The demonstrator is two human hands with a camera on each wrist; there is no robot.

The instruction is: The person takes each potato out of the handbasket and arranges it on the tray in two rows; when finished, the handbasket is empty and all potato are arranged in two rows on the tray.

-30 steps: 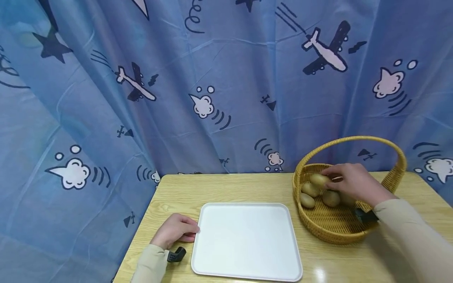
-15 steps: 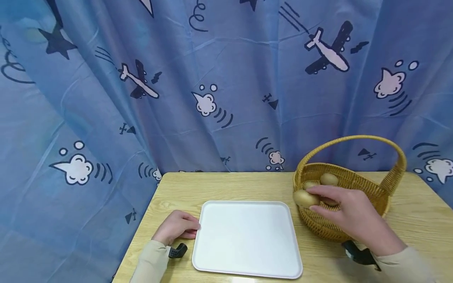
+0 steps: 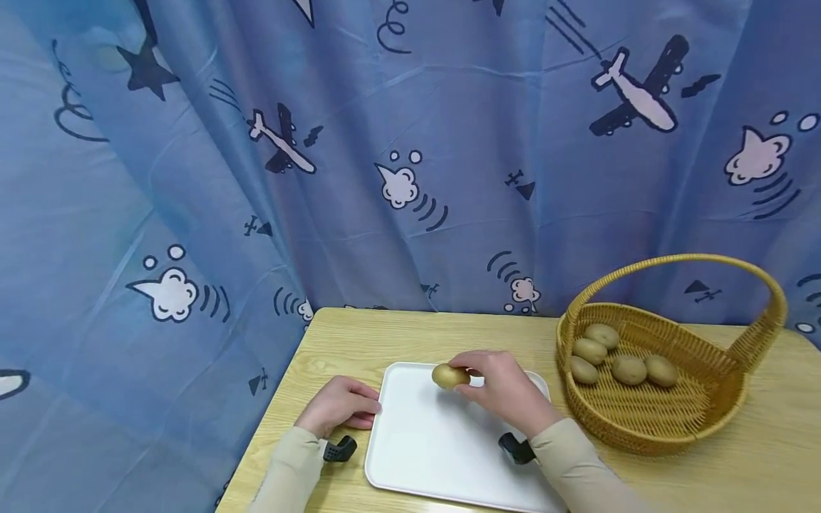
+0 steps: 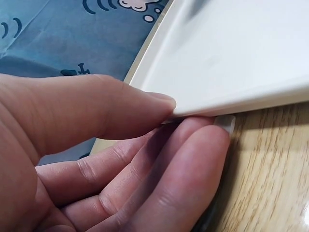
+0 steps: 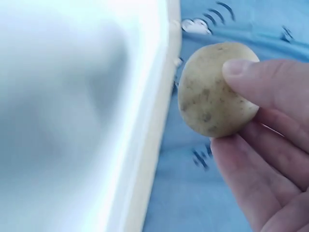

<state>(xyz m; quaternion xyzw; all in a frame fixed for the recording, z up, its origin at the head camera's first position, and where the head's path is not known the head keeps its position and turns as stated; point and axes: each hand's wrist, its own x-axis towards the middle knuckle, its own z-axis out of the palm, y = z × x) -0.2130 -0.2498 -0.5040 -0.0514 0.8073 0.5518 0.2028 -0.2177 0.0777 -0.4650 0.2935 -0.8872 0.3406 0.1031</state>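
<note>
Firm Potato Pinched over a White Tray

Begin nearest, at the left hand (image 3: 340, 407), clamped on the left rim of the white tray (image 3: 436, 442) with thumb on top and fingers curled against the outer edge. Judge the tray thin, stiff and probably light, apt to slide on the wooden table (image 3: 398, 338) unless steadied at its edge.

Look slightly farther out to the right hand (image 3: 507, 385), clamped on a potato (image 3: 451, 376) with thumb on one face and fingertips opposite. Locate the potato over the far part of the tray, seemingly raised, though without a clear view of any gap beneath. Note in the right wrist view the rounded form, pale brown skin and darker blemishes. Expect a firm, unyielding body of modest weight, not fragile but liable to bruise if dropped. Treat the skin as fairly grippy when dry, and the curved shape as prone to rolling. Take hold across the broad middle, opposing thumb to several fingers.

Pass right and back to the wicker basket (image 3: 641, 442), standing upright with five more potatoes (image 3: 629, 369) inside: three along the left wall, two nearer the middle. Grasp those likewise from above, clear of the arched handle (image 3: 680, 258). Finish at the printed blue curtain (image 3: 346, 235), hanging behind the table.
</note>
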